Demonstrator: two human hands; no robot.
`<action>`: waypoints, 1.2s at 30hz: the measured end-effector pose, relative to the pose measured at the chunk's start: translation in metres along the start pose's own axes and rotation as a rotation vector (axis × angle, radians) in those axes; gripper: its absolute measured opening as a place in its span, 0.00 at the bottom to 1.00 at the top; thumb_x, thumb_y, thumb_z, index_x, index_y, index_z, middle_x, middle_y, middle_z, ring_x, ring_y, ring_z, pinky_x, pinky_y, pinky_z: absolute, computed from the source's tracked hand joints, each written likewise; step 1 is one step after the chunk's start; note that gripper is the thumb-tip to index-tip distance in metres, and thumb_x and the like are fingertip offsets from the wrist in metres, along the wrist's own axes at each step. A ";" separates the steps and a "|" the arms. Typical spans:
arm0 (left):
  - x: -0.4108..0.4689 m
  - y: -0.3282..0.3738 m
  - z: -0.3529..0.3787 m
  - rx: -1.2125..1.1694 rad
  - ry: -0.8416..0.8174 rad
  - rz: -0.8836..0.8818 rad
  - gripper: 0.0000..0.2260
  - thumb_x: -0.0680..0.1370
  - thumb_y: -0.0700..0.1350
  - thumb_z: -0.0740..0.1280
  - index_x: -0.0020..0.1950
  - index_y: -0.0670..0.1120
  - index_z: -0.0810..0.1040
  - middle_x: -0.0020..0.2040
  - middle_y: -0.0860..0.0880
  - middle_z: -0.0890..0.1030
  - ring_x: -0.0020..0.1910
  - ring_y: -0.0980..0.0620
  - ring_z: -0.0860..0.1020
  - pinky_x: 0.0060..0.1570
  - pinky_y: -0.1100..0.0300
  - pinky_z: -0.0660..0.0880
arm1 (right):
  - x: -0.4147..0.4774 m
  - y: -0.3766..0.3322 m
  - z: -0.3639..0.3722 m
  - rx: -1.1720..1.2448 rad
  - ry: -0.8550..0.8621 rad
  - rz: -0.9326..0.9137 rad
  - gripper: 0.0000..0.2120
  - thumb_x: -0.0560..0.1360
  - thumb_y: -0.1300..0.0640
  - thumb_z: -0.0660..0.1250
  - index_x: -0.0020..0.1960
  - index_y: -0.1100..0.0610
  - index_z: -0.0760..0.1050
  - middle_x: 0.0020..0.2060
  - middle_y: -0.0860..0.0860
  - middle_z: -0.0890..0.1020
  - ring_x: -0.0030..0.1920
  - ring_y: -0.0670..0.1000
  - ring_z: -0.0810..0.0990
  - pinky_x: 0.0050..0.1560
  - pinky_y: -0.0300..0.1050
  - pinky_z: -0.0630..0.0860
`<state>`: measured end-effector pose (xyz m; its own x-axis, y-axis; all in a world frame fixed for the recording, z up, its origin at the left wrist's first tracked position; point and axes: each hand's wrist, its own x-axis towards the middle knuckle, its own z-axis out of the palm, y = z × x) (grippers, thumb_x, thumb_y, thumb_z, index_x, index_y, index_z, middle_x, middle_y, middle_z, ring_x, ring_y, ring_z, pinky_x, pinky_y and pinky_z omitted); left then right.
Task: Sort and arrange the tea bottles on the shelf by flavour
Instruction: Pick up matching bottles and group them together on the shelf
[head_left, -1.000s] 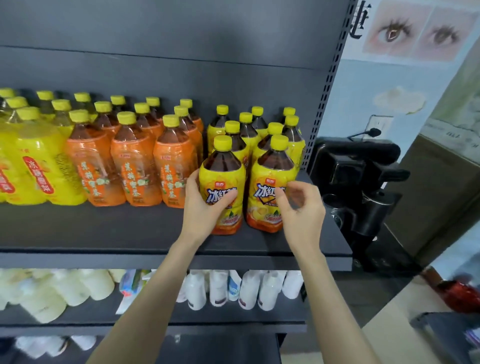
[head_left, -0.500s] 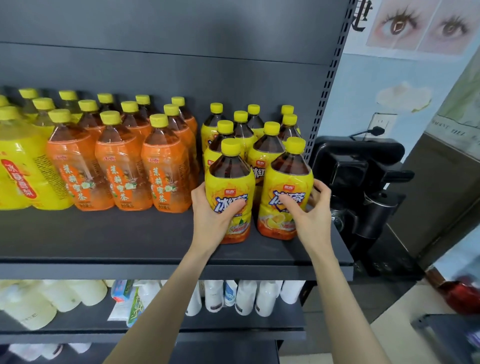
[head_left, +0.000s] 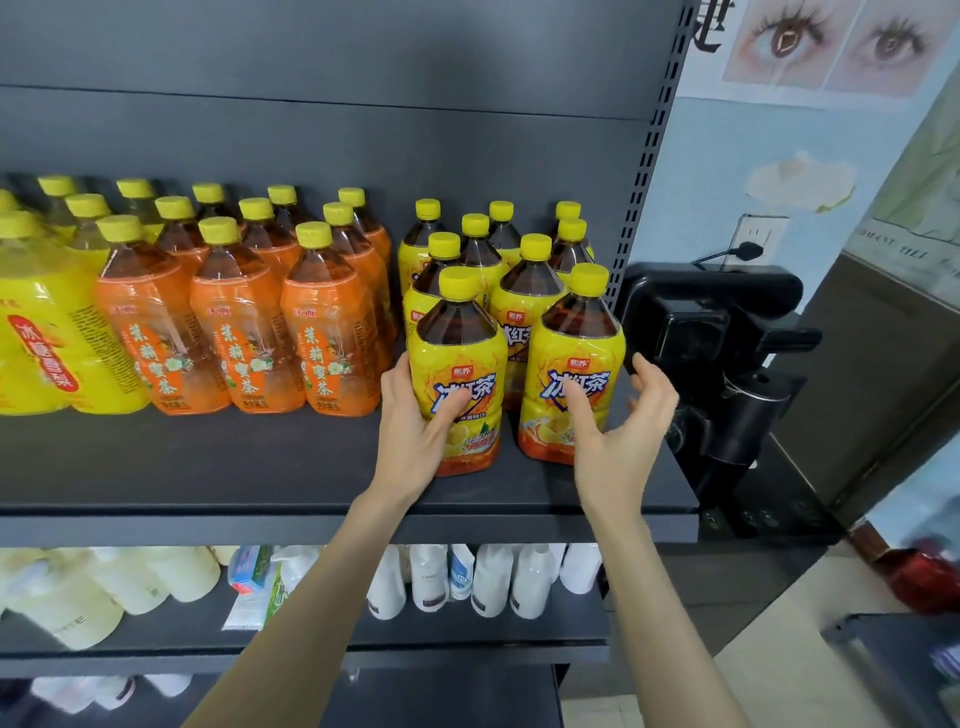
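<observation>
The left hand (head_left: 410, 436) curls round the left front bottle (head_left: 457, 348), thumb across its label; the right hand (head_left: 623, 436) is spread loosely, thumb touching the right front bottle (head_left: 574, 348). Both stand upright, front right on the shelf (head_left: 208, 467), beside orange bottles (head_left: 239, 332).

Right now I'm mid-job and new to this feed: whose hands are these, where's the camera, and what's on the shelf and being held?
There is no machine here. These are a person's two bare hands, filmed by one wide-angle camera worn on their head, looking forward and down. The dark shelf carries yellow-capped tea bottles: an orange-label group left of centre and a yellow-label group of dark tea at the right. The left hand grips the front left bottle of that yellow-label group. The right hand has its thumb on the front right bottle, with its fingers spread beside it, not closed round it.
</observation>
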<state>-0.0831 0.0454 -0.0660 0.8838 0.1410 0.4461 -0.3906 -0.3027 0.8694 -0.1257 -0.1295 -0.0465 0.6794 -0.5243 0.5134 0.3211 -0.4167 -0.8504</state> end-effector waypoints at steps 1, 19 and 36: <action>-0.002 0.000 -0.003 0.004 0.005 0.001 0.32 0.72 0.55 0.65 0.73 0.45 0.63 0.63 0.48 0.68 0.56 0.68 0.67 0.50 0.82 0.62 | -0.006 -0.006 0.000 0.024 0.039 -0.046 0.25 0.73 0.53 0.72 0.66 0.58 0.69 0.61 0.51 0.71 0.62 0.50 0.72 0.63 0.43 0.70; 0.003 -0.026 -0.079 0.043 0.250 -0.004 0.35 0.72 0.63 0.60 0.72 0.41 0.63 0.64 0.44 0.68 0.56 0.69 0.65 0.53 0.83 0.58 | 0.004 -0.034 0.122 0.034 -0.428 0.127 0.37 0.78 0.49 0.65 0.78 0.56 0.48 0.76 0.52 0.59 0.75 0.51 0.58 0.74 0.46 0.57; 0.009 -0.036 -0.083 -0.097 0.226 -0.007 0.37 0.70 0.61 0.62 0.72 0.40 0.62 0.62 0.47 0.66 0.56 0.79 0.64 0.50 0.83 0.62 | 0.009 -0.024 0.166 -0.174 -0.314 0.178 0.45 0.66 0.36 0.71 0.75 0.57 0.60 0.67 0.55 0.69 0.68 0.55 0.69 0.67 0.55 0.68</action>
<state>-0.0829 0.1355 -0.0756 0.8107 0.3539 0.4664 -0.4170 -0.2103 0.8843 -0.0175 -0.0011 -0.0402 0.8915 -0.3586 0.2767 0.0817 -0.4735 -0.8770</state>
